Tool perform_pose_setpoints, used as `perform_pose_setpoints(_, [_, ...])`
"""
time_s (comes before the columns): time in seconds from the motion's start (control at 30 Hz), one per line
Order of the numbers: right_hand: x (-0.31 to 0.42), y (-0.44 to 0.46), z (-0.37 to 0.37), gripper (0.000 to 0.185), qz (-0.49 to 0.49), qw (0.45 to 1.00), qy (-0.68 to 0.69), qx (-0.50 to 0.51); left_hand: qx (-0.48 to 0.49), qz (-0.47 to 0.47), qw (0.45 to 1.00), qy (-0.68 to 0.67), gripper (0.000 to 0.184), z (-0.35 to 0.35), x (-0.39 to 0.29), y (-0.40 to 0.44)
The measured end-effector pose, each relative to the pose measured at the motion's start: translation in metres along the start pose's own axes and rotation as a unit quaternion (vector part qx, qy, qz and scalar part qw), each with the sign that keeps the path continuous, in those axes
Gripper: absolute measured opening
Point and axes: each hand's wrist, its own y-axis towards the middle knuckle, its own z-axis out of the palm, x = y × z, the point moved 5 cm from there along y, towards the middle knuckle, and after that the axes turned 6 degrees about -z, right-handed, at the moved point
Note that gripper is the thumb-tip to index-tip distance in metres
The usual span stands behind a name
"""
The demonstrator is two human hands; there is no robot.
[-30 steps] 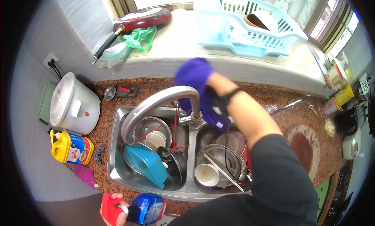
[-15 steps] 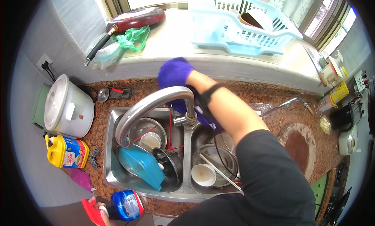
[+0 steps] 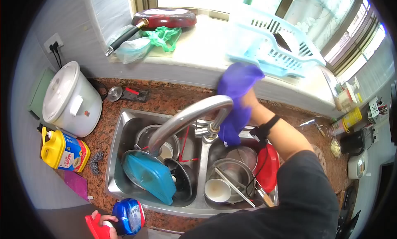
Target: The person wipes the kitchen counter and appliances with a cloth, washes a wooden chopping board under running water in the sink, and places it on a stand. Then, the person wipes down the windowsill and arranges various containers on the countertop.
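My right hand (image 3: 249, 100), partly covered and smeared by motion, grips a purple cloth (image 3: 235, 115) behind and right of the tap (image 3: 194, 108). The cloth hangs over the rear rim of the right basin. At lower left, my left hand (image 3: 106, 223) is wrapped round the red trigger head of a blue spray bottle (image 3: 129, 216). The bottle lies tilted over the counter's front edge. Below the tap, a double sink (image 3: 197, 206) holds dishes: a blue plastic container (image 3: 151, 177) and pots on the left, a white bowl (image 3: 218, 190), chopsticks (image 3: 235, 187) and a red basin (image 3: 271, 166) on the right.
A white lidded bucket (image 3: 76, 102) and a yellow detergent jug (image 3: 65, 152) stand left of the sink. On the window ledge are a red frying pan (image 3: 169, 19) and a light-blue dish rack (image 3: 285, 53). Jars and a yellow can (image 3: 352, 118) stand at the far right.
My right hand has carried the purple cloth from behind the tap's left side to its right. The view has shifted, exposing the red basin. My left hand still holds the spray bottle.
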Motion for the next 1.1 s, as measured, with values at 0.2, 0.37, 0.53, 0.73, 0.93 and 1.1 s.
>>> perform_pose_setpoints(0.2, [-0.013, 0.039, 0.057, 0.040, -0.058, 0.993, -0.097, -0.045, -0.007, -0.057, 0.998, -0.036, 0.028, 0.005, 0.021, -0.007])
perform_pose_setpoints(0.37, [0.028, 0.092, 0.061, 0.042, -0.225, 0.960, 0.092, -0.140, -0.047, -0.081, 0.989, -0.110, 0.029, 0.005, 0.031, -0.008])
perform_pose_setpoints(0.53, [0.050, 0.082, 0.033, 0.043, -0.242, 0.944, -0.214, -0.073, -0.052, -0.074, 0.991, -0.103, 0.027, 0.023, -0.013, -0.006])
perform_pose_setpoints(0.73, [-0.002, -0.023, 0.004, 0.043, -0.115, 0.960, -0.252, -0.032, -0.016, -0.017, 0.996, -0.083, 0.047, 0.013, -0.003, -0.005])
perform_pose_setpoints(0.93, [-0.025, -0.089, -0.043, 0.027, 0.085, 0.963, -0.240, 0.089, 0.004, -0.045, 0.990, -0.133, 0.062, 0.008, 0.027, -0.008])
perform_pose_setpoints(1.1, [-0.013, -0.094, -0.160, 0.019, 0.224, 0.970, -0.092, 0.002, 0.071, -0.043, 0.980, -0.183, 0.060, 0.016, -0.003, -0.002])
